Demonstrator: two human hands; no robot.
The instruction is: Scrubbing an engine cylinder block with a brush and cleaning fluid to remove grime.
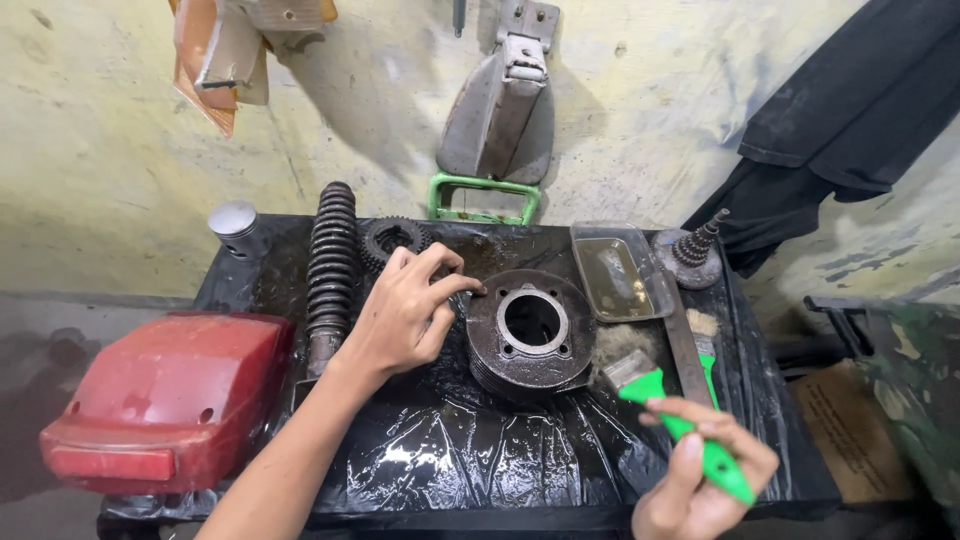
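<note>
Left hand [405, 320]: middle of the frame, fingers bent and spread, tips touching the left rim of the cylinder; it steadies the part and closes round nothing.
Cylinder [530, 330]: a dark round engine part with fins, lying flat on the table [450, 460], just right of the spring [330, 265]. Its hole points straight up, so its long way runs up and down.
Brush [665, 405]: lower right of the frame, bristles aimed up-left at the cylinder, green handle running down-right.
Right hand [705, 475]: fingers curled tight round that handle.
Slip risk: the black sheet looks wet and oily, so I think the cylinder could slide.
Spill risk: the clear tray [620, 272] of brown liquid sits just beside; a bump could tip it.
</note>
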